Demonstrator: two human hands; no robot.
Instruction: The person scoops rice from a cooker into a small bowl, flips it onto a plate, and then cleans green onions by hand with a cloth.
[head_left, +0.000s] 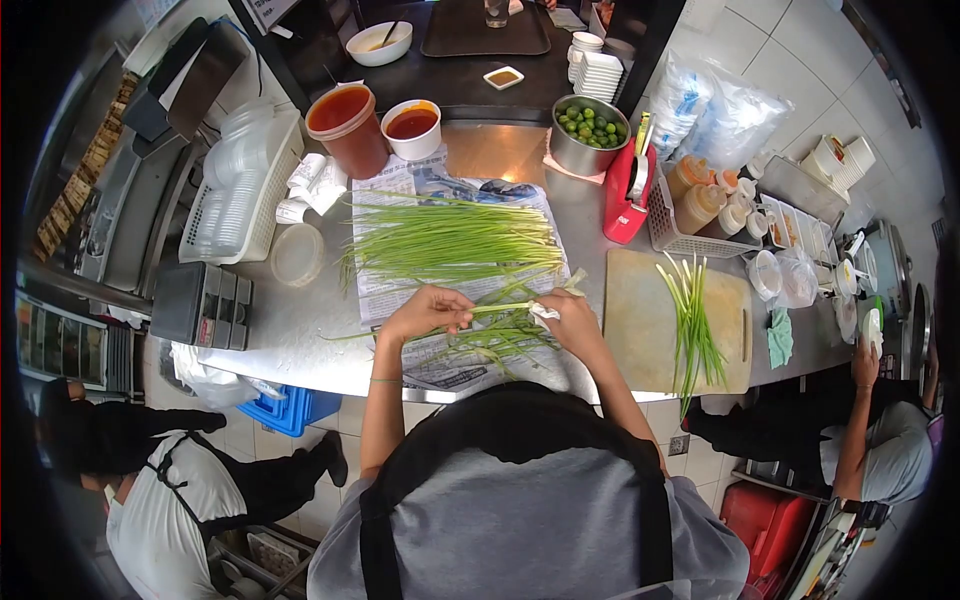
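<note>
My left hand (432,312) pinches a few spring onion stalks (500,308) held level over the newspaper (375,305). At their pale end my right hand (572,322) grips a crumpled white wipe (543,312) pressed against the stalks. Just beyond my hands lies a wide pile of spring onions (450,235), green tips to the left and white ends to the right. Loose trimmed leaves (490,340) are scattered beneath my hands. On a cutting board (630,335) to the right rests a smaller bunch of spring onions (693,320), its leaves hanging past the front edge.
Behind the newspaper stand a tub of red sauce (347,130), a white sauce cup (412,132) and a bowl of small limes (590,135). A red tape dispenser (628,195) and a bottle basket (700,215) are at right. Co-workers (185,490) occupy both sides.
</note>
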